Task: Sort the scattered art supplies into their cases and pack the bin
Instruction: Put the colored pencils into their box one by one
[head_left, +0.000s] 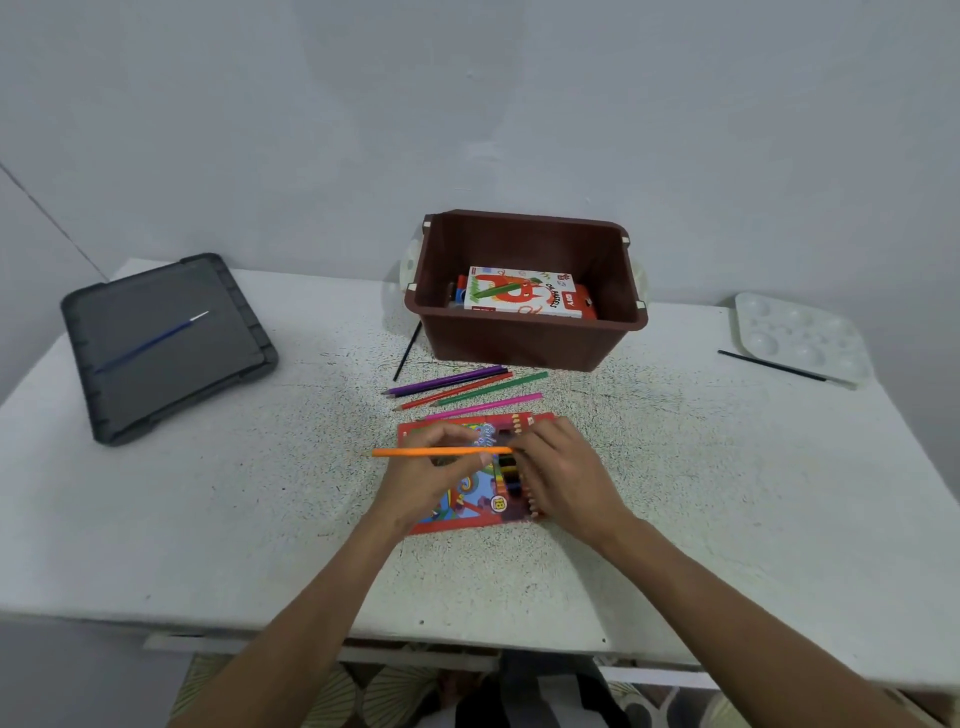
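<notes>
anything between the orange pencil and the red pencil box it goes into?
Nothing visible. The left hand holds the orange pencil directly over the red cardboard pencil box. The right hand covers the box's right side, so the slot itself is hidden.

An orange pencil (431, 452), a red pencil box (470, 506) with multicoloured print, a brown bin (519, 343) (the lid (171, 364) is grey), a white palette (800, 332) and a white surface (260, 519) flecked dark.
</notes>
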